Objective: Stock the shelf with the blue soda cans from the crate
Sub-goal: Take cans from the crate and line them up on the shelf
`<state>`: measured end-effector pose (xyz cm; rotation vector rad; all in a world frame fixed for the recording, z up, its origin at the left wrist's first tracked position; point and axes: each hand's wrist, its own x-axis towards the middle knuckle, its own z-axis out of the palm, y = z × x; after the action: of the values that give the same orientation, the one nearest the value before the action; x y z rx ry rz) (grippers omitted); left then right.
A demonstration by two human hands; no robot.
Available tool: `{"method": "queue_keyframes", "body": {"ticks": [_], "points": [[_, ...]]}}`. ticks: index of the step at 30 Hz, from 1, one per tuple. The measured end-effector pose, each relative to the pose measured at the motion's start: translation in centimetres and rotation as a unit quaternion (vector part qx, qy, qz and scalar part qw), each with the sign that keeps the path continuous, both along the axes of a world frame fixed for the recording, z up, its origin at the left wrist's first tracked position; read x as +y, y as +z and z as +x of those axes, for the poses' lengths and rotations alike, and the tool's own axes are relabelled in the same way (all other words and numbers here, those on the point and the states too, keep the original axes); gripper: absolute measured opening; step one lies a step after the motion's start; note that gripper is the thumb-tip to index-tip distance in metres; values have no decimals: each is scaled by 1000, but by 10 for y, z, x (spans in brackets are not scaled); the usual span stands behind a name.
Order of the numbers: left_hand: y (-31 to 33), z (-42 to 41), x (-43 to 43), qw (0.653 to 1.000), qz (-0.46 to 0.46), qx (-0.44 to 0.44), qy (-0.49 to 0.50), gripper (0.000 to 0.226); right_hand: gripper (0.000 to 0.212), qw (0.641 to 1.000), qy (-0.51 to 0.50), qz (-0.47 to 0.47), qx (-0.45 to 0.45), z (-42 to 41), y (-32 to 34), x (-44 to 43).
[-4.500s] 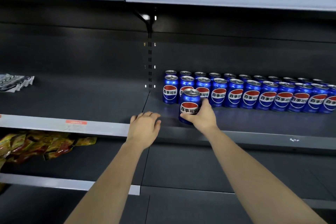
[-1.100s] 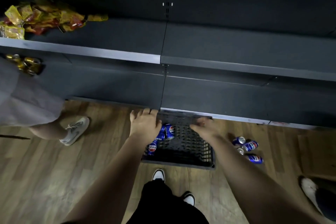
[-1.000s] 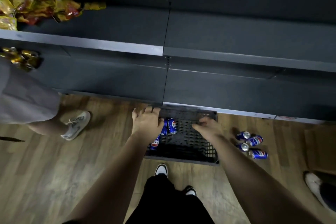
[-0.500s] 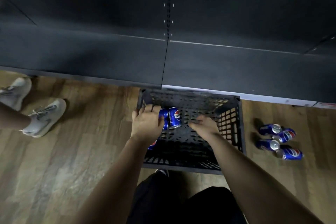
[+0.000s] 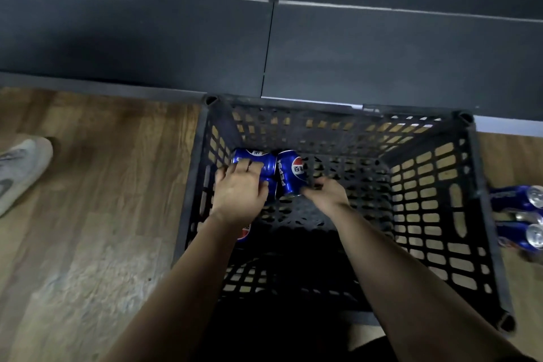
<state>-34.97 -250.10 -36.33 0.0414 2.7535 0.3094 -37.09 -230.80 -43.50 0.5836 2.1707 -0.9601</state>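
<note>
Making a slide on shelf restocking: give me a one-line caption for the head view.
Left hand and right hand reach onto blue Pepsi cans inside a black crate.

2 bare forearms (image 5: 182, 288), dark trousers (image 5: 264, 341)

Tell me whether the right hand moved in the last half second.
Yes. The right hand has moved left within the crate, closing the gap to the Pepsi can; its fingers now reach the can's near end.
</note>
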Motion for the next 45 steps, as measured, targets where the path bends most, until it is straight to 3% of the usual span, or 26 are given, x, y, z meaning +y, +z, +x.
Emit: {"method": "queue_keyframes", "body": {"ticks": [13,18,22,26,30,35,38,45], "points": [[-43,-2,12,1000,8,12,5,42,60,999,6,-14,32,-12,-63,-23],[-45,2,14,1000,1,3,6,45,54,999,33,-7,4,-12,-64,-25],[-39,3,18,1000,-3,15,1,45,24,994,-70,-70,-54,-1,-56,-13],[-16,10,19,1000,-2,22,-3,45,51,986,-127,-93,-50,20,-34,-7],[37,25,22,1000,-2,-6,-8,46,43,981,-152,-95,-68,37,26,0],[134,37,25,999,-10,-30,-29,49,54,980,-158,-102,-62,51,130,7],[207,35,27,999,-14,-8,-34,51,55,979,-165,-103,-57,54,204,12],[381,19,29,998,-3,51,-38,47,82,971,-200,-126,-21,37,375,22]]}}
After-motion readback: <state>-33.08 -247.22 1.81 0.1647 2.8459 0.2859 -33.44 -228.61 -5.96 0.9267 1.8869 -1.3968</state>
